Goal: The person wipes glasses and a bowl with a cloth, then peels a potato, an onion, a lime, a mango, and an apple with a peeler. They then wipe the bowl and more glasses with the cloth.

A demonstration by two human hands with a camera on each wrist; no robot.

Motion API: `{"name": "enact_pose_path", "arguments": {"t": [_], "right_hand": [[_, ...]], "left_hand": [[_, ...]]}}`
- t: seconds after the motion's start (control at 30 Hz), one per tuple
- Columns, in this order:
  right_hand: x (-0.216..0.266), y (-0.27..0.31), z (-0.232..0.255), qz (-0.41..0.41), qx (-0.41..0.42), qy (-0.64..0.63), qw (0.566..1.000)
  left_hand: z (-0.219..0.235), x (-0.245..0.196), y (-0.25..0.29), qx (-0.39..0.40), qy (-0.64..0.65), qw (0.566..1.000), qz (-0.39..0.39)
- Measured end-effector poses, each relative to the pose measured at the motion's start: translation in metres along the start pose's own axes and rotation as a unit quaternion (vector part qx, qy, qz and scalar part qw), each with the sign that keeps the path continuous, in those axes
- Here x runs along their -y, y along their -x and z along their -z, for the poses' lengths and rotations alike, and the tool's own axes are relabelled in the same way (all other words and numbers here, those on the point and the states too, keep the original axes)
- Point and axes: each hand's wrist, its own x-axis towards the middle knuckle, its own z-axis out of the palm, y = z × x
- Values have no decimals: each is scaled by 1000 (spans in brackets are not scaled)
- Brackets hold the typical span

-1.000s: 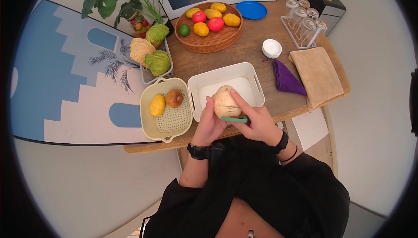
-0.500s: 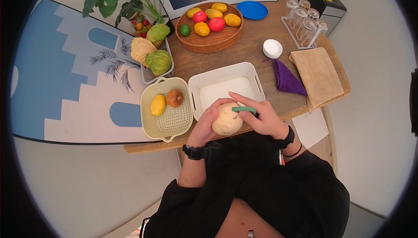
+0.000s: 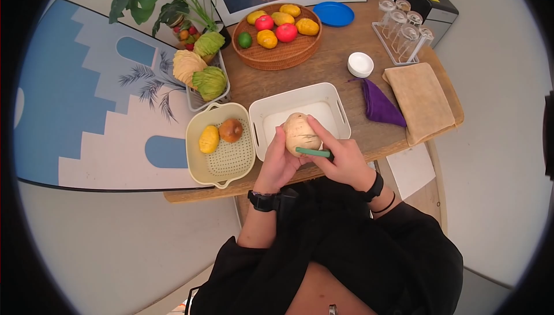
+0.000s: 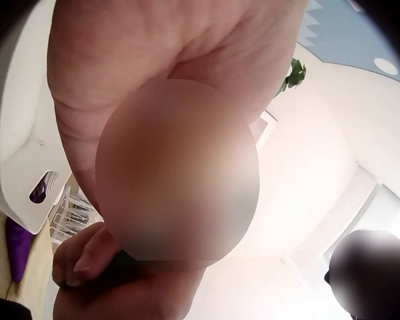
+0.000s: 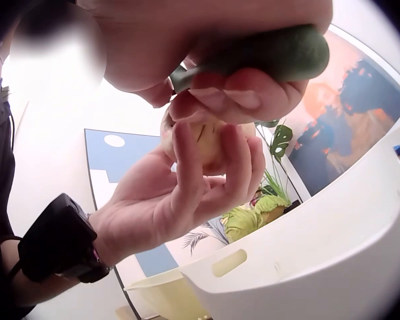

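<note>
My left hand (image 3: 276, 164) cups a pale, round root vegetable (image 3: 300, 130), which looks like a jicama with thin brown streaks, from its left and underside. My right hand (image 3: 351, 162) grips a green peeler (image 3: 311, 152) at the vegetable's near side, with the index finger lying along its right side. In the right wrist view, fingers wrap round the peeler's thick green handle (image 5: 280, 57), and the left hand's fingers (image 5: 187, 160) spread under the vegetable. Both hands are over the near edge of a white bin (image 3: 274, 122). A blurred oval covers the middle of the left wrist view.
Left of the bin, a cream colander (image 3: 225, 168) holds a yellow potato-like item (image 3: 209, 139) and an onion (image 3: 231, 130). Behind are a grey basket of cabbages (image 3: 209, 83) and a wicker tray (image 3: 277, 60) of produce. To the right lie a purple cloth (image 3: 381, 104), folded tan cloth (image 3: 421, 101) and white bowl (image 3: 360, 64).
The vegetable was tipped toward the body half a second ago, with the peeler at its upper right. Now it is tilted back, and the peeler is again at its near side.
</note>
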Motion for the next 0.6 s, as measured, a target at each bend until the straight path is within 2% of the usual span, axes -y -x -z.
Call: {"name": "enact_pose_path", "arguments": {"t": [0.07,0.13,0.23,0.37,0.43,0.47,0.53,0.6], "right_hand": [[-2,1,2,-3,8,18,1000],[-4,1,4,-7,15,37,999],[-5,0,6,-12,26,60,998],[0,-5,15,-84,34,-23,996],[-2,-7,18,-115,39,-64,991],[-4,-8,20,-95,54,-99,989],[-6,-11,25,-75,69,-133,986],[-3,-14,32,-149,178,-217,948]], "left_hand": [[7,2,-1,2,-13,1000,-10],[16,2,0,39,-63,997,-23],[16,-2,1,62,-72,995,-37],[6,-2,5,25,-129,988,-77],[11,-5,6,128,-123,983,-44],[14,-6,7,127,-123,983,-44],[21,-7,9,163,-129,978,9],[18,-11,13,174,-169,970,13]]}}
